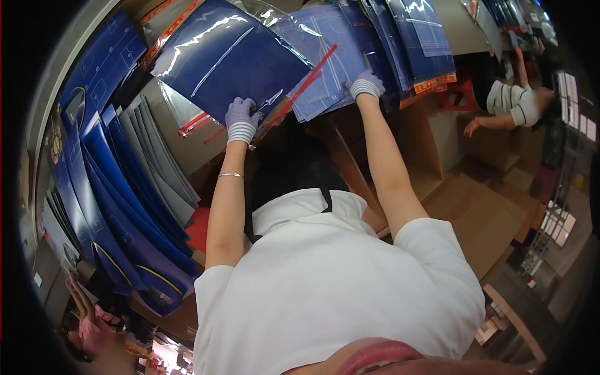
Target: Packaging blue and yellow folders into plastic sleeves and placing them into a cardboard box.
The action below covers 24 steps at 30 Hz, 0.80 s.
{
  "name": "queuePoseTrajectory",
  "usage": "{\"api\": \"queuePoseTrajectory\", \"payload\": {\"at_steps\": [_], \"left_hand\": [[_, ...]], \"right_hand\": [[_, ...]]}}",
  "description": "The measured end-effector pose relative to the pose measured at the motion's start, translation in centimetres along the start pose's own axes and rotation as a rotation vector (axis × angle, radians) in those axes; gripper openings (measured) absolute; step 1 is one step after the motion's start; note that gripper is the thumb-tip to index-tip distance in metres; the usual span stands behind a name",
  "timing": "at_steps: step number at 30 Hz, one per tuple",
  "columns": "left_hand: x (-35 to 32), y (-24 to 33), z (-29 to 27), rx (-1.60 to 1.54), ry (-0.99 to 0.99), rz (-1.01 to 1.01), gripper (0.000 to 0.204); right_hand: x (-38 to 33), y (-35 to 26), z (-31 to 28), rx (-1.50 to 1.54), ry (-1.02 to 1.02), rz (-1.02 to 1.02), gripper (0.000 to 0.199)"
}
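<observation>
- Head view: the left hand (pixel 242 120), in a pale knit glove, pinches the lower edge of a dark blue sheet in a clear plastic sleeve (pixel 228 56). The sleeve lies tilted on the work surface, and its red adhesive strip (pixel 304 84) runs slantwise beside the glove.
- Head view: the right hand (pixel 365 84), gloved the same way, presses down on a paler blue bagged sheet (pixel 322 59) just right of the first. Whether its fingers curl around an edge or only lie flat on top cannot be told from here.
- Head view: a fanned stack of blue folders (pixel 122 206) stands along the left, with grey cardboard sheets (pixel 156 156) tucked beside it. More blue packs (pixel 415 40) overlap at the upper right, and an open cardboard carton (pixel 412 156) sits below the right forearm.
- Head view: another person in a striped top (pixel 514 103) works at the far right, well apart from these hands.
- Judgement on doing this well: keep the left pinch near the sleeve's open edge so the glossy film does not slide. The right hand is best kept flat as an anchor on the neighbouring sheet. The sticky red strip should be kept off the gloves and the other sleeves, since it would likely catch on them.
</observation>
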State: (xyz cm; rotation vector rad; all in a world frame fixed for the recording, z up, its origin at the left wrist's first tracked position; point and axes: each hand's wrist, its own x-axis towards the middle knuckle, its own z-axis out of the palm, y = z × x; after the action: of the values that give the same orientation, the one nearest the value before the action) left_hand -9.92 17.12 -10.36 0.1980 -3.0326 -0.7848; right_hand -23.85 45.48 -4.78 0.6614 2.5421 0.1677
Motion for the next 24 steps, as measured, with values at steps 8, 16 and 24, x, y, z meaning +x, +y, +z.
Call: {"api": "queuePoseTrajectory", "payload": {"at_steps": [8, 16, 24], "left_hand": [[1.0, -4.4, 2.4, -0.642, -0.138, -0.172, 0.007], [1.3, -3.6, 2.9, -0.669, -0.131, -0.226, 0.009], [1.3, -1.2, -0.3, -0.924, -0.163, -0.318, 0.015]], "right_hand": [[-2.5, 3.8, -2.9, 0.014, 0.227, -0.285, 0.021], [-3.0, 15.0, -2.6, 1.031, 0.43, -0.475, 0.02], [-14.7, 21.6, -0.4, 1.278, 0.119, -0.224, 0.021]]}}
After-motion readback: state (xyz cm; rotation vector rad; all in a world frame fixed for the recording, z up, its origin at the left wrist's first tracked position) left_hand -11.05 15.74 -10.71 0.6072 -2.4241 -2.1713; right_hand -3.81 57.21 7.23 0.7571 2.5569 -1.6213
